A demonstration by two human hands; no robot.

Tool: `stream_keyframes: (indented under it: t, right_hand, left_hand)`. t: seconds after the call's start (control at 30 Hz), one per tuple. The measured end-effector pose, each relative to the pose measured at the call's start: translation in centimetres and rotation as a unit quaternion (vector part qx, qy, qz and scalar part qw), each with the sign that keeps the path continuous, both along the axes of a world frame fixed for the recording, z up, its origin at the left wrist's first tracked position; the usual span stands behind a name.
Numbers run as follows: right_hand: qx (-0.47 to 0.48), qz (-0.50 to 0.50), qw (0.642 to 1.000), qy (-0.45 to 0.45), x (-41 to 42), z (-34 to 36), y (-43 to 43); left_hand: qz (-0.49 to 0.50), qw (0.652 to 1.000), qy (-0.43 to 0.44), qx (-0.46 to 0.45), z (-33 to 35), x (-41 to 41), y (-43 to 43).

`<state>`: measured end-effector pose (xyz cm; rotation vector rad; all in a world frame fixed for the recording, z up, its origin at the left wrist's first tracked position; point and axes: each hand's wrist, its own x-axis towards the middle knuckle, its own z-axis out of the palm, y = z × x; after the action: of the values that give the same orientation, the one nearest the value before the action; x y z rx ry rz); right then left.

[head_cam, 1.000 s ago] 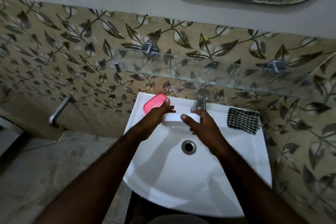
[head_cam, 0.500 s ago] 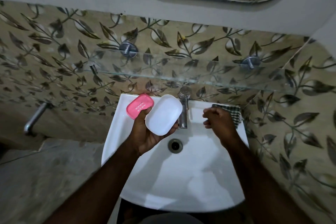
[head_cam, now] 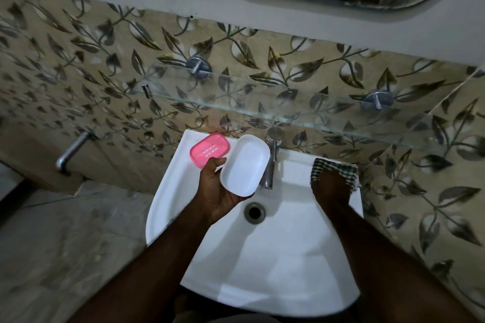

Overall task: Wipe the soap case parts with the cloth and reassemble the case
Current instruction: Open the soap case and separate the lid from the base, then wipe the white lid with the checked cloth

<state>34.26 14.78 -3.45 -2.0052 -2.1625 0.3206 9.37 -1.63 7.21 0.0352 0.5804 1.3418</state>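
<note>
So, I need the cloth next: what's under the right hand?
The checked cloth lies under the right hand on the sink rim. The hand covers its near part, so the grip cannot be seen.

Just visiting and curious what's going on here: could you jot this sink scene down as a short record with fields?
place: white sink under a glass shelf
left hand: holds the white case part above the sink
pink case part: lies on the sink's back left corner
right hand: on the checked cloth right of the tap; grip unclear
</note>
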Motion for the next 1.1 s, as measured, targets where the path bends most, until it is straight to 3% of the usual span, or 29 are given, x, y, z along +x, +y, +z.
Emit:
stream_keyframes:
  t: [0.2, 0.27, 0.37, 0.47, 0.57, 0.63, 0.77, 0.83, 0.9, 1.03, 1.1]
  right_hand:
    - [0.017, -0.03, 0.999, 0.037, 0.1, 3.2, 0.6]
    - [-0.008, -0.067, 0.984, 0.166, -0.4, 4.9, -0.6]
    - [-0.024, -0.107, 0.929, 0.354, -1.1, 7.3, -3.2]
    - [-0.041, -0.128, 0.843, 0.52, -2.2, 10.2, -6.1]
    - [-0.136, -0.141, 0.698, 0.689, -3.9, 12.4, -8.6]
    - [-0.195, -0.148, 0.625, 0.741, -5.3, 13.5, -9.7]
    - [-0.255, -0.099, 0.56, 0.782, -7.7, 16.6, -11.3]
    - [-0.251, -0.032, 0.576, 0.777, -8.7, 18.0, -12.1]
    - [-0.218, 0.024, 0.645, 0.732, -9.9, 18.3, -12.5]
    - [-0.084, 0.038, 0.819, 0.566, -12.6, 17.6, -13.1]
    - [-0.043, 0.037, 0.857, 0.512, -13.6, 17.4, -13.6]
  left_hand:
    - [0.021, 1.0, 0.019, -0.003, 1.1, 1.6, 0.3]
    - [0.042, 0.999, 0.031, -0.015, 1.8, 2.2, 0.6]
    - [0.081, 0.995, 0.051, -0.023, 2.1, 2.8, 1.3]
    - [0.1, 0.994, 0.034, -0.022, 2.1, 3.1, 1.5]
    - [0.078, 0.996, 0.031, 0.005, 2.2, 3.4, 1.4]
    - [0.057, 0.998, 0.021, 0.014, 2.8, 3.4, 0.9]
    - [0.037, 0.999, -0.002, 0.023, 4.1, 1.5, -0.2]
    - [0.048, 0.998, 0.0, 0.031, 4.6, 0.1, -0.6]
    - [0.051, 0.997, -0.003, 0.053, 5.3, -0.9, -0.8]
    - [0.008, 0.996, -0.023, 0.081, 6.3, -2.6, -1.4]
    - [-0.004, 0.996, -0.025, 0.085, 6.3, -3.4, -1.6]
